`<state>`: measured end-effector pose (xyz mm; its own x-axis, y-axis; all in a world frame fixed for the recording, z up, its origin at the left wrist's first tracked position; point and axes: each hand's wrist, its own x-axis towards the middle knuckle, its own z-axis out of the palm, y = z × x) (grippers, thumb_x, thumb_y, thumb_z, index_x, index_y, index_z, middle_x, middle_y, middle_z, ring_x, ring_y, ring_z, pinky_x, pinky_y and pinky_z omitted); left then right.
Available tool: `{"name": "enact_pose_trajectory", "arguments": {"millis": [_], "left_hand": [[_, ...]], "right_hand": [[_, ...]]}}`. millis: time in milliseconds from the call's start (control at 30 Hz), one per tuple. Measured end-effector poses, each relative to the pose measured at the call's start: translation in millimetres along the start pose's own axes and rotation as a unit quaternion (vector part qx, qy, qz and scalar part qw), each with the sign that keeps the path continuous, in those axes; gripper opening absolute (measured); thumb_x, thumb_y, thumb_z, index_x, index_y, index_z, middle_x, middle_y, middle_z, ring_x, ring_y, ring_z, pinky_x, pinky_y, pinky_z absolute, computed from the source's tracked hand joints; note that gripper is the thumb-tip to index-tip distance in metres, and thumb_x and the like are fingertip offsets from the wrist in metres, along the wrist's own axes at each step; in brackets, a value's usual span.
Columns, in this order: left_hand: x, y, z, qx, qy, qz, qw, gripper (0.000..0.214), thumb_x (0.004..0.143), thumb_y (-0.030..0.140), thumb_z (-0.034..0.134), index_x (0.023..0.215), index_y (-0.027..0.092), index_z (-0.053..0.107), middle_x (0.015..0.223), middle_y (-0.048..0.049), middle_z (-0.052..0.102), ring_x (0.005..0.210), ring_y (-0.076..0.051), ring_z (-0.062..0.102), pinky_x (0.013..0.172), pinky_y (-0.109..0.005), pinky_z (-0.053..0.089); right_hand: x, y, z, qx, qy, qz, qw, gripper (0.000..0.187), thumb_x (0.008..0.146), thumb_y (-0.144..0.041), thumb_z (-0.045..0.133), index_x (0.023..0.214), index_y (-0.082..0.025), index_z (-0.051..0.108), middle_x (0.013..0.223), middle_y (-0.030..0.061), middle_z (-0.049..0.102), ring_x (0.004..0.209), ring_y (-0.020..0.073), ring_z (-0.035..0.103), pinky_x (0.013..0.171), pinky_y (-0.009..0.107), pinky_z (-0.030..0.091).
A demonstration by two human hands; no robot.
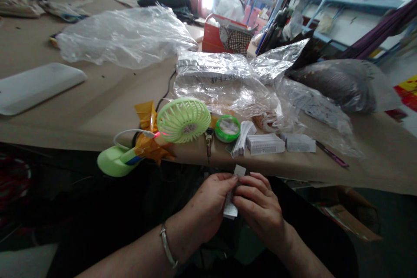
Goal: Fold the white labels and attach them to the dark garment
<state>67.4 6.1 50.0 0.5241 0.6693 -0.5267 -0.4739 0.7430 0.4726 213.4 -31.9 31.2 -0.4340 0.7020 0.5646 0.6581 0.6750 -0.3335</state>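
Note:
A few narrow white printed labels [230, 209] are held over my lap, just off the table's front edge. My left hand [211, 202] pinches them between thumb and fingers. From the other side my right hand [260, 204] closes on the same labels, its fingertips meeting the left thumb. What the fingers cover between the hands is hidden. On the table edge beyond lie stacks of similar labels [265, 143], with another stack [299, 143] to the right and a leaning bundle [243, 138] to the left. A round green tub [227, 128] with white stuff inside stands beside them.
A green fan [184, 120] is fixed with orange tape [151, 147] at the table edge. A small pointed tool [209, 143] lies near it. Clear plastic bags [224, 82] cover the middle; purple tweezers-like tool [332, 154] lies right. A red box [215, 37] stands behind.

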Motion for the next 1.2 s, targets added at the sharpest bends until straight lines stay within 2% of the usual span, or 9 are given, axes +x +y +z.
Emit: {"name": "enact_pose_trajectory", "arguments": {"millis": [167, 300, 467, 533, 633, 767, 933, 1067, 1200], "left_hand": [[1.1, -2.4, -1.2, 0.012, 0.002, 0.007, 1.000, 0.020, 0.062, 0.021, 0.076, 0.074, 0.008, 0.067, 0.066, -0.0042, 0.064, 0.054, -0.008, 0.056, 0.048, -0.017, 0.036], [0.3, -0.8, -3.0, 0.043, 0.033, -0.010, 0.998, 0.021, 0.068, 0.023, 0.072, 0.080, 0.008, 0.065, 0.066, -0.0052, 0.066, 0.053, -0.011, 0.059, 0.051, -0.020, 0.044], [2.6, -0.1, -4.7, 0.104, 0.065, -0.046, 0.991, 0.023, 0.078, 0.030, 0.065, 0.086, 0.009, 0.062, 0.068, -0.0085, 0.069, 0.057, -0.015, 0.063, 0.056, -0.025, 0.050], [3.3, -1.7, -5.0, 0.107, 0.067, -0.048, 0.991, 0.022, 0.079, 0.029, 0.064, 0.086, 0.009, 0.061, 0.068, -0.0083, 0.069, 0.057, -0.015, 0.064, 0.055, -0.025, 0.051], [2.0, -3.6, -5.2, 0.107, 0.075, -0.054, 0.990, 0.020, 0.080, 0.028, 0.063, 0.084, 0.008, 0.061, 0.065, -0.0077, 0.068, 0.055, -0.014, 0.063, 0.053, -0.024, 0.050], [-0.3, -3.1, -6.7, 0.112, 0.090, -0.055, 0.988, 0.019, 0.081, 0.027, 0.061, 0.083, 0.008, 0.060, 0.064, -0.0074, 0.067, 0.055, -0.014, 0.063, 0.053, -0.024, 0.050], [-0.4, -2.9, -8.1, 0.113, 0.079, -0.043, 0.990, 0.018, 0.082, 0.026, 0.060, 0.085, 0.008, 0.061, 0.067, -0.0080, 0.068, 0.056, -0.014, 0.063, 0.055, -0.025, 0.051], [-0.2, -6.1, -7.3, 0.107, 0.075, -0.038, 0.991, 0.017, 0.081, 0.025, 0.059, 0.084, 0.008, 0.062, 0.067, -0.0082, 0.068, 0.054, -0.014, 0.062, 0.054, -0.026, 0.051], [0.5, -8.0, -8.2, 0.053, 0.042, 0.001, 0.998, 0.014, 0.075, 0.021, 0.063, 0.081, 0.008, 0.066, 0.069, -0.0070, 0.067, 0.054, -0.011, 0.059, 0.051, -0.020, 0.046]], "right_hand": [[-1.3, -3.6, 3.3, 0.008, 0.011, -0.011, 1.000, 0.017, 0.085, -0.009, 0.052, 0.091, -0.021, 0.064, 0.088, 0.0024, 0.069, 0.100, 0.0202, 0.060, 0.096, 0.042, 0.041], [-5.2, 10.3, -8.2, -0.019, 0.031, 0.001, 0.999, 0.028, 0.086, -0.015, 0.055, 0.113, -0.021, 0.056, 0.100, 0.0060, 0.067, 0.105, 0.0233, 0.057, 0.094, 0.046, 0.045], [-18.2, 67.0, -48.5, -0.242, 0.122, 0.156, 0.950, 0.045, 0.090, -0.036, 0.050, 0.130, -0.016, 0.044, 0.119, 0.0168, 0.054, 0.117, 0.0327, 0.046, 0.094, 0.055, 0.041], [-26.9, 87.5, -59.4, -0.307, 0.075, 0.198, 0.928, 0.055, 0.090, -0.050, 0.044, 0.132, -0.014, 0.044, 0.125, 0.0187, 0.051, 0.119, 0.0356, 0.043, 0.095, 0.057, 0.038], [-41.6, 103.1, -63.6, -0.328, 0.012, 0.201, 0.923, 0.049, 0.093, -0.049, 0.039, 0.128, -0.016, 0.049, 0.127, 0.0156, 0.052, 0.120, 0.0340, 0.043, 0.097, 0.055, 0.036], [-55.7, 106.5, -65.3, -0.290, 0.053, 0.170, 0.940, 0.031, 0.092, -0.035, 0.047, 0.116, -0.018, 0.058, 0.116, 0.0127, 0.060, 0.112, 0.0291, 0.052, 0.094, 0.050, 0.040], [-51.1, 93.3, -71.4, -0.157, 0.158, 0.188, 0.956, 0.012, 0.089, -0.022, 0.053, 0.092, -0.020, 0.065, 0.097, 0.0073, 0.066, 0.096, 0.0226, 0.062, 0.088, 0.043, 0.047], [-27.4, 48.4, -50.5, -0.035, 0.257, 0.173, 0.950, 0.014, 0.084, -0.011, 0.057, 0.093, -0.020, 0.063, 0.098, 0.0060, 0.066, 0.098, 0.0244, 0.062, 0.090, 0.048, 0.047], [-2.6, -0.9, -11.3, 0.062, 0.103, 0.044, 0.992, 0.021, 0.083, -0.008, 0.055, 0.099, -0.021, 0.062, 0.099, 0.0066, 0.066, 0.105, 0.0254, 0.059, 0.090, 0.049, 0.048]]}}
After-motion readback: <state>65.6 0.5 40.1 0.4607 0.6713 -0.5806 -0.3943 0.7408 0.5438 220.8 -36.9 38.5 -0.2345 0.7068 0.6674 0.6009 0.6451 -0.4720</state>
